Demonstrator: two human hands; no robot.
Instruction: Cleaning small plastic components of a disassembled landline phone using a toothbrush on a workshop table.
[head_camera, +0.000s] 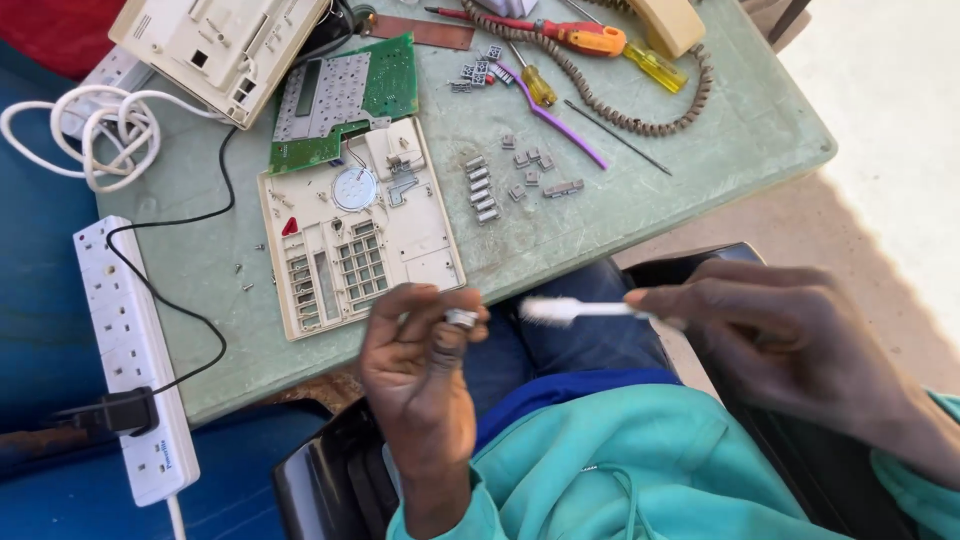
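My left hand (420, 365) hovers over my lap at the table's near edge, pinching a small grey key piece (461, 318) between thumb and fingertips. My right hand (790, 335) grips a white brush (570, 311), its blurred head pointing left, a short gap from the grey piece. Just beyond my left hand lies an opened beige phone front shell (360, 235), face down, with empty key slots. Above it rests a green circuit board (345, 100).
Several small grey keys (510, 175) are scattered on the green table (700, 170). Screwdrivers (560, 35), a purple tool, a thin rod and a coiled cord lie at the back. A beige phone base (215, 45) sits far left. A white power strip (130, 350) with a plug lies on the left.
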